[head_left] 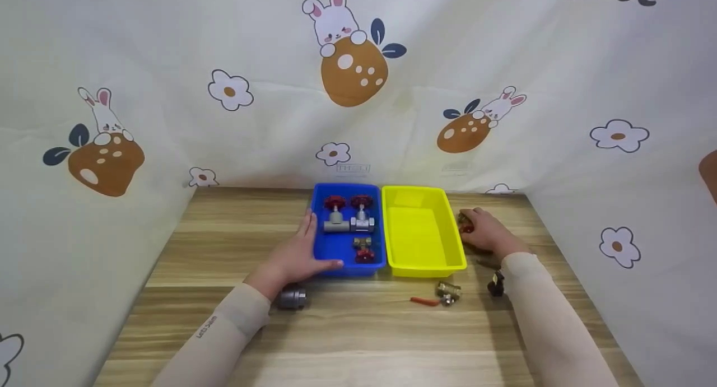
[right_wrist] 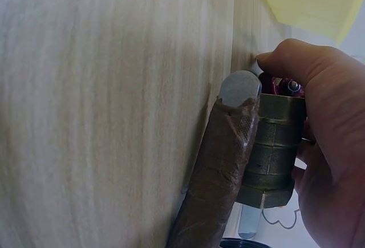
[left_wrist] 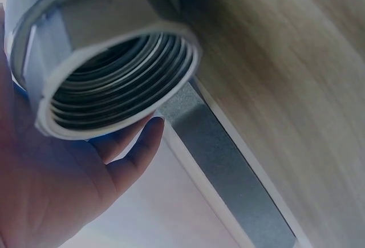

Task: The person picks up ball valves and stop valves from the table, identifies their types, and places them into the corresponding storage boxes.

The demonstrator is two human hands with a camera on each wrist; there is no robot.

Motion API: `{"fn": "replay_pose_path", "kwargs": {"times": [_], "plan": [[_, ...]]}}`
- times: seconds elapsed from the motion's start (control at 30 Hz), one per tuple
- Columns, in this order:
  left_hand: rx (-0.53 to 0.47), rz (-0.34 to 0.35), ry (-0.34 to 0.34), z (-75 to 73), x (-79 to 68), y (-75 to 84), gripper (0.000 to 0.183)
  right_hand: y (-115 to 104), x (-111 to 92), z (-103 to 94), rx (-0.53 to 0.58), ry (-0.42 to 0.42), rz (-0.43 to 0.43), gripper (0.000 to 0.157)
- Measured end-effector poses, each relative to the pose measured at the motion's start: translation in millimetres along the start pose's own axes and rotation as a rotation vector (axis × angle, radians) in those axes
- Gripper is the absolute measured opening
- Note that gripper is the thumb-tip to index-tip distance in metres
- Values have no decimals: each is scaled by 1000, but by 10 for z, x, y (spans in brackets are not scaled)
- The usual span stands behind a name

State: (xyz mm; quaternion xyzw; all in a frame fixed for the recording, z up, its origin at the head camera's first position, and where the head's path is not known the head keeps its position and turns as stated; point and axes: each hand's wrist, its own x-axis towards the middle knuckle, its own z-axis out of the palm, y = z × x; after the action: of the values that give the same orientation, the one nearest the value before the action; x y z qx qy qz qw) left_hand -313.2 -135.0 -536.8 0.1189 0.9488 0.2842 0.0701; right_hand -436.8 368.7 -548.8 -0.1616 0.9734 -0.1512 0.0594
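My left hand (head_left: 291,258) rests against the blue tray (head_left: 336,269), its fingers along the left side and its thumb over the front rim. Inside the tray are two grey valves (head_left: 336,225) with red handwheels and a smaller brass valve (head_left: 363,243) with a red handwheel. A grey threaded pipe fitting (left_wrist: 51,82) lies beside this hand. To the right of the yellow tray (head_left: 456,258), my right hand (head_left: 488,230) grips a valve with a red handwheel (right_wrist: 285,85), partly hidden by its fingers. A brass valve body (right_wrist: 276,139) and a brown-wrapped lever (right_wrist: 219,174) overlap it in the right wrist view.
A brass ball valve (head_left: 450,289) with an orange lever (head_left: 424,301) lies in front of the yellow tray. Next to the right sleeve is a small black object (head_left: 496,284). A printed cloth (head_left: 269,140) hangs around the wooden tabletop (head_left: 358,336).
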Motion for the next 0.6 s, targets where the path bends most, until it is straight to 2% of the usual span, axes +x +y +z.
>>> {"fn": "replay_pose_path", "kwargs": {"times": [0.6], "plan": [[4,-10,-4,2,1,-16,139,-10,8,7,60,-3,18,75]]}}
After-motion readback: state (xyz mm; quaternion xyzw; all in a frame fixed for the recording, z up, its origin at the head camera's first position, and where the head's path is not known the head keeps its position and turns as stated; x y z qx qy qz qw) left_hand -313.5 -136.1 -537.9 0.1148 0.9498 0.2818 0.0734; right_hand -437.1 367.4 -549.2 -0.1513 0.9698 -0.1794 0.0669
